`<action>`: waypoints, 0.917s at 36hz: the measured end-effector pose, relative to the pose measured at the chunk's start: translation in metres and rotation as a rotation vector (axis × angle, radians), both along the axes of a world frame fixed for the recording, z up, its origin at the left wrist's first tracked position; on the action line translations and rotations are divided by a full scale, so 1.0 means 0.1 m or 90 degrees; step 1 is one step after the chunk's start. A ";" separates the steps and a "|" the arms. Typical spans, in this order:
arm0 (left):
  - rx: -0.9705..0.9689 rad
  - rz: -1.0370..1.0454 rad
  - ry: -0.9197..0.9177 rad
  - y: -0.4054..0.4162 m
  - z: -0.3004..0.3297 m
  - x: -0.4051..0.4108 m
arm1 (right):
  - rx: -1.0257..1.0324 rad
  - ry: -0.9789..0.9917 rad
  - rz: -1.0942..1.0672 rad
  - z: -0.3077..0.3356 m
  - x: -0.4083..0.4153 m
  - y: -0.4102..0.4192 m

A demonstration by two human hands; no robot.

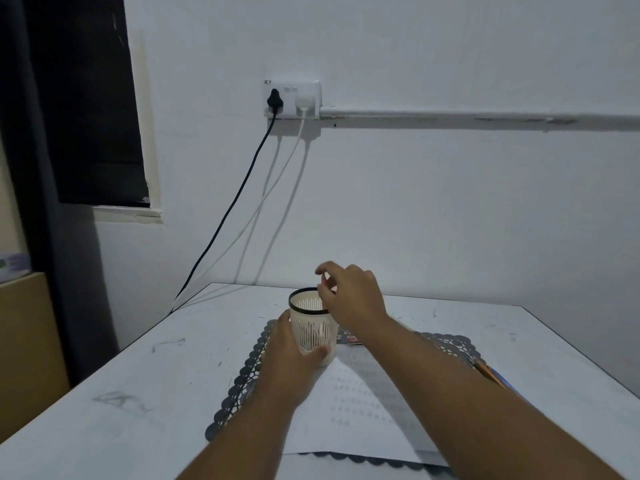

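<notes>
A white slotted holder cup [313, 327] with a dark rim stands on a grey scalloped mat [242, 379] on the white table [138, 393]. My left hand [292, 355] grips the cup's side, thumb across its front. My right hand [349, 296] hovers over the cup's rim, its forefinger and thumb pinched together; whether they hold something small is unclear. A white printed sheet [349, 410] lies on the mat in front of the cup.
Pencils [488, 372] lie at the mat's right edge, and a small red-and-dark packet [349, 337] shows behind my right forearm. A wall socket [292, 98] feeds a black and a white cable down to the table's back left corner. A wooden cabinet [27, 341] stands at the left.
</notes>
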State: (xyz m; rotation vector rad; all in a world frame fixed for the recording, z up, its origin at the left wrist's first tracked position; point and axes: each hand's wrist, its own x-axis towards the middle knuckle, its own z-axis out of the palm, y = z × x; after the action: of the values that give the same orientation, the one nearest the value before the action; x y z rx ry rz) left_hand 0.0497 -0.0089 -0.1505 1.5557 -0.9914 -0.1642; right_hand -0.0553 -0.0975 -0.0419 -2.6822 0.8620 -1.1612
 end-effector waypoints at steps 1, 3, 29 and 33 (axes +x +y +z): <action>0.000 0.004 -0.010 0.01 0.01 0.00 | 0.005 0.008 -0.003 -0.01 0.01 -0.02; -0.001 0.006 -0.012 0.00 0.00 0.01 | 0.026 0.018 -0.005 -0.02 0.02 -0.04; 0.060 -0.017 -0.504 0.25 0.24 -0.47 | 0.189 0.205 -0.042 -0.88 -1.13 0.16; 0.235 -0.042 -0.584 0.21 0.12 -0.54 | 0.179 0.214 -0.043 -0.87 -1.14 0.17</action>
State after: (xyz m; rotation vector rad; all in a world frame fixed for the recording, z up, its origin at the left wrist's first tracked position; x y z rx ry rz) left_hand -0.0044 0.0122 -0.1381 1.9767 -1.7974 0.3831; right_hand -0.1691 -0.0801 -0.1292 -2.6611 1.0777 -0.5502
